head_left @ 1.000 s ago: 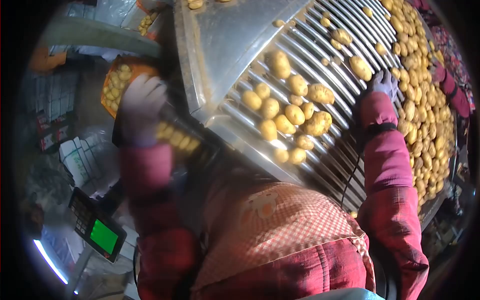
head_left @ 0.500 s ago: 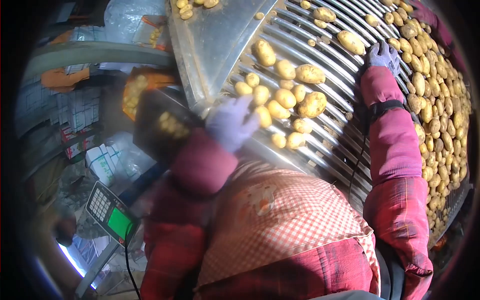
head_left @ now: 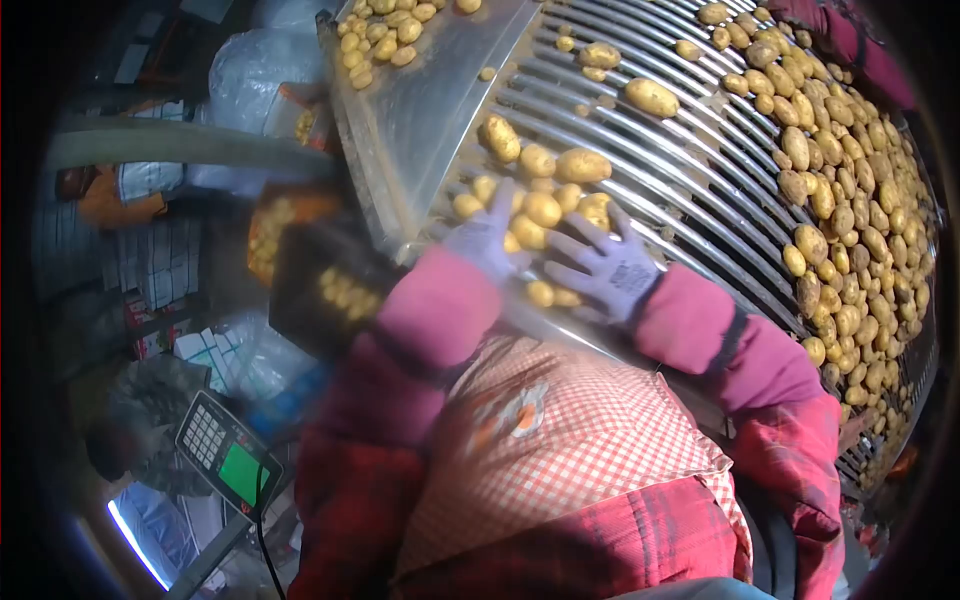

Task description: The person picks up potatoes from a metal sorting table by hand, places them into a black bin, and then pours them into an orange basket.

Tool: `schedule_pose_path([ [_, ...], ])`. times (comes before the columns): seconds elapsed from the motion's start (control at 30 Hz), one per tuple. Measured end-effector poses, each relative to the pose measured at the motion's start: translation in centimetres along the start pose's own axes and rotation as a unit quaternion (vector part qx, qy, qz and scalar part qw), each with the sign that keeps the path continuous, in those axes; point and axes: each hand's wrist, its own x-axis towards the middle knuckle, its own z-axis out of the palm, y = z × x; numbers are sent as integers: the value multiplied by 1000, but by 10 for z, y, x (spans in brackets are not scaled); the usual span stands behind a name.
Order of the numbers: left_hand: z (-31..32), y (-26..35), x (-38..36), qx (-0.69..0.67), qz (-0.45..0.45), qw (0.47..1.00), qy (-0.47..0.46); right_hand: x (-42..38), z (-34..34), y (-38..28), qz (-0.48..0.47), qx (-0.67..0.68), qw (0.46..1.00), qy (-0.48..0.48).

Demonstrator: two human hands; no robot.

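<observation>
Both my hands wear pale purple gloves and rest around a cluster of potatoes (head_left: 541, 209) at the near edge of a metal bar rack (head_left: 690, 180). On the cluster's left side, my left hand (head_left: 487, 240) has its fingers apart and touches the potatoes. Coming from the right, my right hand (head_left: 608, 265) lies over the near potatoes with fingers spread. It partly covers a few of them. Just beyond the hands, a long potato (head_left: 501, 138) and another large potato (head_left: 583, 165) lie on the bars.
A big heap of potatoes (head_left: 850, 200) fills the rack's right side. More potatoes (head_left: 385, 30) lie on the sloping metal chute (head_left: 440, 90). At left are a dark bin (head_left: 310, 270) with potatoes and a scale display (head_left: 228, 455). Another person's sleeve (head_left: 850, 40) shows at top right.
My right hand has moved left from the heap's edge to the potato cluster. My left hand has moved slightly up against it. More potatoes show on the chute.
</observation>
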Motion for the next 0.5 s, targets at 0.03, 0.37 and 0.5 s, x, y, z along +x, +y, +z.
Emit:
schedule_pose_path([
  [0.03, 0, -3, 3, -11, 14, 999, 29, 8, 6, 4, -8, -28, 1000, -6],
  [0.37, -10, -23, 73, -14, 84, 958, 274, 78, 8, 68, 88, -115, 975, 168],
  [0.5, -36, -31, 43, -220, -18, 962, 162, 28, -35, 99, 192, -69, 949, 239],
])
